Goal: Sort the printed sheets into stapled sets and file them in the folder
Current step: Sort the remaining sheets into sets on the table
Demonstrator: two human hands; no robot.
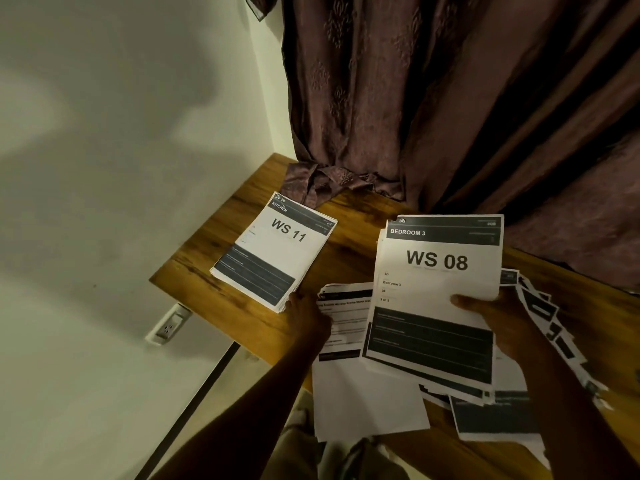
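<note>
A neat stack of printed sheets topped "KITCHEN WS 11" (277,247) lies on the wooden table (349,230) near its left edge. My left hand (308,318) touches the stack's near corner; it is too dark to tell whether the fingers grip it. My right hand (502,320) holds a few sheets topped "BEDROOM 3 WS 08" (436,292) lifted above the table, thumb on top and fingers underneath. Several loose sheets (367,393) lie spread under and around them, fanning out to the right.
A brown curtain (433,98) hangs behind the table, its hem bunched on the far corner. A pale wall is on the left, with a socket (169,327) low down. The table's left edge runs close to the WS 11 stack.
</note>
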